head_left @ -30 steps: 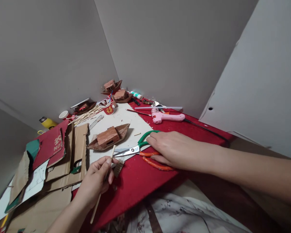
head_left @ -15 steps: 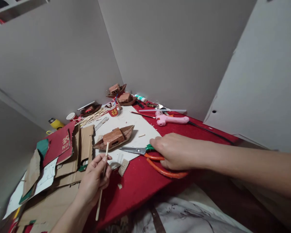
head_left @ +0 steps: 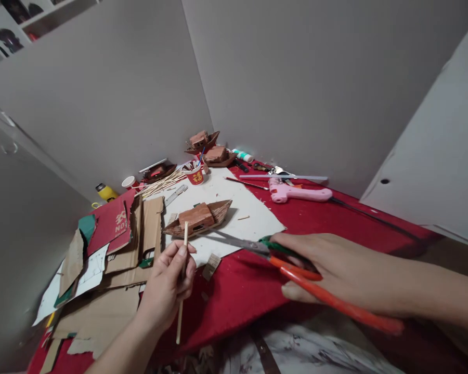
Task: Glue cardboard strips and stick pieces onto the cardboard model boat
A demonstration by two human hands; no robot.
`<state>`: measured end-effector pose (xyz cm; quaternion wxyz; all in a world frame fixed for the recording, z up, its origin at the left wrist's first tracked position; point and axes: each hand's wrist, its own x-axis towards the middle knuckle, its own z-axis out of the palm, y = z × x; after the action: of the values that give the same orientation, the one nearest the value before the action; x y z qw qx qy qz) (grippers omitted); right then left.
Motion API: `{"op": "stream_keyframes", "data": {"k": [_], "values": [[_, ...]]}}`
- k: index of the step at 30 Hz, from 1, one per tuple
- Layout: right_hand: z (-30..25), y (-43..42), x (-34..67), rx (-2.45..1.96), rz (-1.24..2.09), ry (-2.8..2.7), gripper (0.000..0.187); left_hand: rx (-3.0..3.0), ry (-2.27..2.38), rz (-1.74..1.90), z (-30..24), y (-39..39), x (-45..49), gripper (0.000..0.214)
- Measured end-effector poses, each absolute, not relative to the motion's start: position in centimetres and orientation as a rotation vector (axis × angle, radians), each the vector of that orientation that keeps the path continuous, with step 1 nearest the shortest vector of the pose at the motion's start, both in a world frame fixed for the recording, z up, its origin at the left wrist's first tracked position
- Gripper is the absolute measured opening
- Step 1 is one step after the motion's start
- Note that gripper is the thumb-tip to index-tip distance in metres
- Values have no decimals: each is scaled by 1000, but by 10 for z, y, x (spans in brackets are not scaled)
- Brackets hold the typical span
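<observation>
In my left hand (head_left: pixel 170 280) is a thin wooden stick (head_left: pixel 180 319), pinched upright between thumb and fingers, its top end poking above my fingertips. My right hand (head_left: pixel 315 265) grips scissors (head_left: pixel 296 270) with orange and green handles; the blades point left, slightly parted, toward the model boat. Just behind the stick sits that brown model boat (head_left: pixel 197 215) with a cabin roof, on white paper (head_left: pixel 253 208). A small cardboard piece (head_left: pixel 211 266) lies between my hands, and a short stick offcut (head_left: pixel 243 217) rests right of the boat.
Stacked cardboard (head_left: pixel 101 317) covers the left side. Behind are a bundle of sticks (head_left: pixel 161 184), a red cup (head_left: pixel 195 175) of tools and more model boats (head_left: pixel 218 156). A pink glue gun (head_left: pixel 296 192) lies at the right, its cable trailing over the red cloth (head_left: pixel 253 296).
My right hand has lifted the scissors and turned them, spreading the handles and parting the blades. My left hand still holds the stick. The whole view has shifted, with things appearing further right.
</observation>
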<state>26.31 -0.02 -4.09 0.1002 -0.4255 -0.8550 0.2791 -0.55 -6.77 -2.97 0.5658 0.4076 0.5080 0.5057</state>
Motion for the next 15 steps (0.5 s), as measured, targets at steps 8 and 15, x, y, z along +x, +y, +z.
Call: {"op": "stream_keyframes", "data": {"k": [8,15], "values": [[-31,-4,246,-1196,858,-2627,44,996,1175,1168,-31,-76,8,18],[-23,-8,239,-1149,904,-2636,41,1028,1186,1180,-36,-78,14,25]]}}
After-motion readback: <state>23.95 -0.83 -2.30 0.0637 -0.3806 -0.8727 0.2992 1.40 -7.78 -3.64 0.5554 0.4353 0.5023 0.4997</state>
